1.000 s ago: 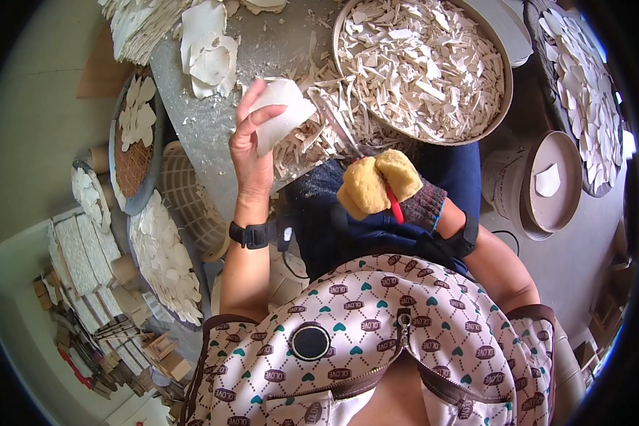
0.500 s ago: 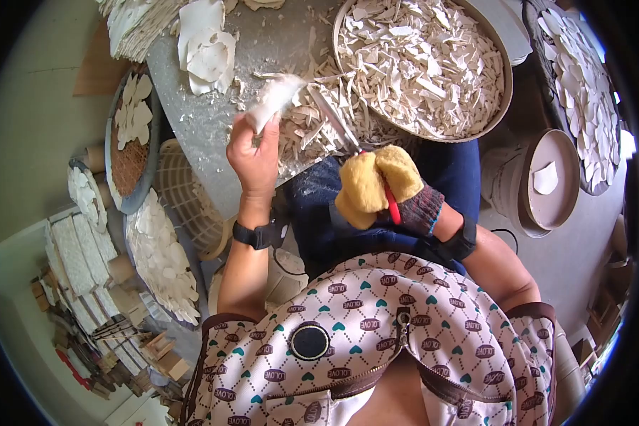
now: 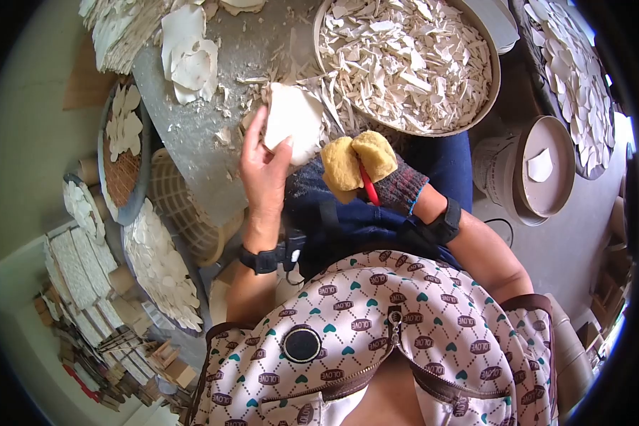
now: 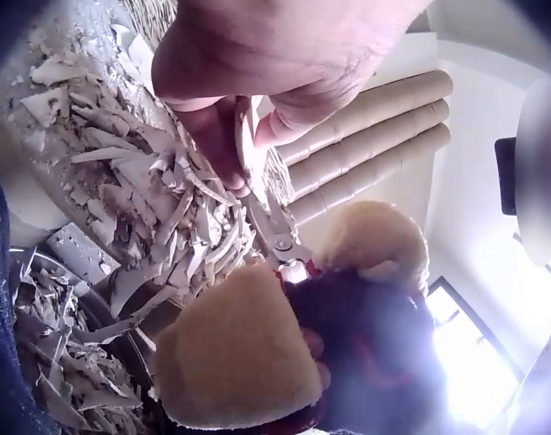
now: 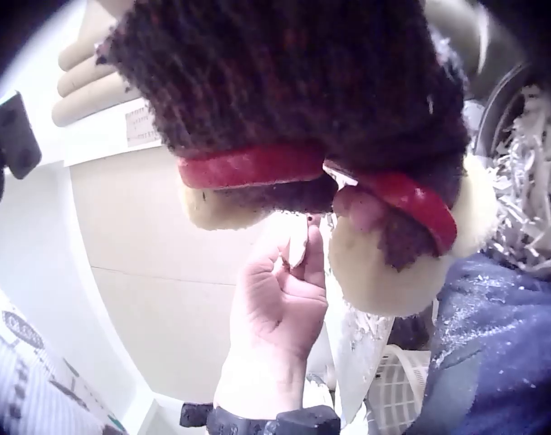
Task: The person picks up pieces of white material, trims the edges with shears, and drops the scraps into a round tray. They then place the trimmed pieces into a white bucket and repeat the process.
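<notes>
White and thin, the piece (image 3: 292, 124) lies in our left hand (image 3: 265, 177), above the near edge of the grey table (image 3: 192, 135). We pinch it between the thumb on one face and the fingers behind; the index finger runs fairly straight along its side.

Our right hand (image 3: 390, 182), at four o'clock from the piece, wears a knitted glove with yellow pads (image 3: 339, 163) around the fingers. Those fingers are curled round the red handles of the scissors (image 4: 282, 243). In the left wrist view the blades point up toward our left fingertips and the piece's lower edge. We cannot tell whether that edge lies between the blades or just beside them.

We judge this to be edge trimming, with the piece being lined up for a cut: narrow offcuts (image 3: 337, 113) are heaped beside it, and more fill the round tray (image 3: 495, 74) at two o'clock. Other flat pieces (image 3: 192, 64) lie at ten o'clock.

As we see it, the next move calls for a steady pinch, our left fingertips well clear of the blade line, and a gentle close along the rim, since so thin a piece could well crack.
</notes>
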Available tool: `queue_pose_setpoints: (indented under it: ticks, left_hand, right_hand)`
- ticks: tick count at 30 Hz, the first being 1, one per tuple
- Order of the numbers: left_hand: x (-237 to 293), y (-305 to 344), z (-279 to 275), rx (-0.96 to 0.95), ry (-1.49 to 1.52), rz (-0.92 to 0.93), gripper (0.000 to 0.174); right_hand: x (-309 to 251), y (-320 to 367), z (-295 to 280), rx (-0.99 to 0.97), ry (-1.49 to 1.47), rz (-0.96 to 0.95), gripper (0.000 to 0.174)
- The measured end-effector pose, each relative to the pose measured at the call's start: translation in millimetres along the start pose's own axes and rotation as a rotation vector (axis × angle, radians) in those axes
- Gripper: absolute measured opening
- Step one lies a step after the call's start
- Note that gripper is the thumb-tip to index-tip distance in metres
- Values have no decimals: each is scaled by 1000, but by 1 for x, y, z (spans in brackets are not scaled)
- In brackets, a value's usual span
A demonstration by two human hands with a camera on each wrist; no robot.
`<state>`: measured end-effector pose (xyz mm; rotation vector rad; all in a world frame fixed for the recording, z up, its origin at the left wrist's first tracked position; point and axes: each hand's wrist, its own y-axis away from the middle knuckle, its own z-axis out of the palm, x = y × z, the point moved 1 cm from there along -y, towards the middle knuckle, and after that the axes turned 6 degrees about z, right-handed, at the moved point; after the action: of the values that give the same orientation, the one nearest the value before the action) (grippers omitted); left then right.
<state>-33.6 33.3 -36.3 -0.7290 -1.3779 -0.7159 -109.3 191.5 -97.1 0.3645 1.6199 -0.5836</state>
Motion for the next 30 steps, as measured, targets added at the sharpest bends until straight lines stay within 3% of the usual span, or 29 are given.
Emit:
queue_pose_setpoints:
  ticks: [2, 3, 7, 9, 17, 20, 22, 25, 28, 30]
  left_hand:
    - [-5, 3, 3, 101, -25, 43, 49]
    - [-7, 4, 5, 150, -36, 63, 48]
    - [-9, 4, 9, 113, -34, 89, 46]
    - [-9, 0, 4, 60, -45, 81, 45]
    - [0, -10, -9, -54, 86, -196, 46]
    - [6, -12, -8, -51, 131, -205, 46]
    - [11, -12, -9, -92, 162, -244, 46]
    - [17, -10, -13, -173, 215, -354, 49]
    - [11, -11, -24, -65, 173, -318, 48]
    - [0, -11, -25, 117, 197, -240, 47]
  right_hand:
    - [-2, -3, 0, 1, -95, 11, 35]
    - [-3, -3, -2, 3, 1, -24, 35]
    - [-27, -5, -10, -8, 232, -134, 36]
    - [-13, -1, -10, -34, 239, -136, 35]
    - [-11, 10, -6, -58, -316, 248, 21]
    - [-2, 11, -3, -69, -199, 161, 20]
    - [-5, 12, 1, -83, -391, 196, 21]
    - [-12, 8, -3, -115, -246, 135, 23]
    - [-4, 9, 1, -104, -432, 187, 24]
    - [7, 10, 3, -119, -396, 250, 25]
